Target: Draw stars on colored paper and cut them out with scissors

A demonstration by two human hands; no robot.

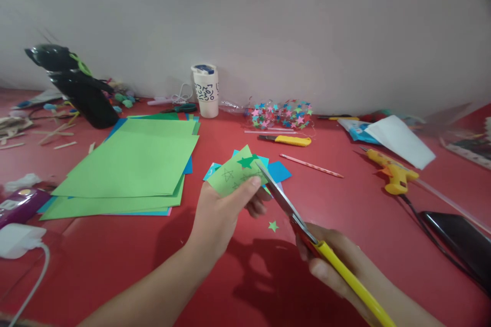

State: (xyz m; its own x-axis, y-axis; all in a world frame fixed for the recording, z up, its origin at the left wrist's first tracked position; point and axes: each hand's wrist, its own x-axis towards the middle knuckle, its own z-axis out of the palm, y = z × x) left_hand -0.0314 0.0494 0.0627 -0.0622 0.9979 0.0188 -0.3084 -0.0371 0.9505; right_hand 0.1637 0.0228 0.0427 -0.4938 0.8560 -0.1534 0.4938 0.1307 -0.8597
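Between the thumb and fingers of my left hand (226,209) is a light green piece of paper (219,179) with stars drawn on it in pencil. A darker green star (245,162) shows at its upper part; whether it lies on the paper or behind a cut cannot be told. My right hand (341,255) is closed round the scissors (282,196), which have red and yellow handles. Their blade tips meet the right edge of the paper. Below, a small green cut-out star (273,226) lies on the red table. Blue paper pieces (280,169) rest behind the held paper.
Green sheets (130,163) are stacked at left, near a black bottle (82,87). A white cup (207,92), star-covered glasses (282,114), a yellow cutter (291,140) and a pencil (310,165) lie beyond my hands. At right are a yellow glue gun (393,171) and a black phone (460,240).
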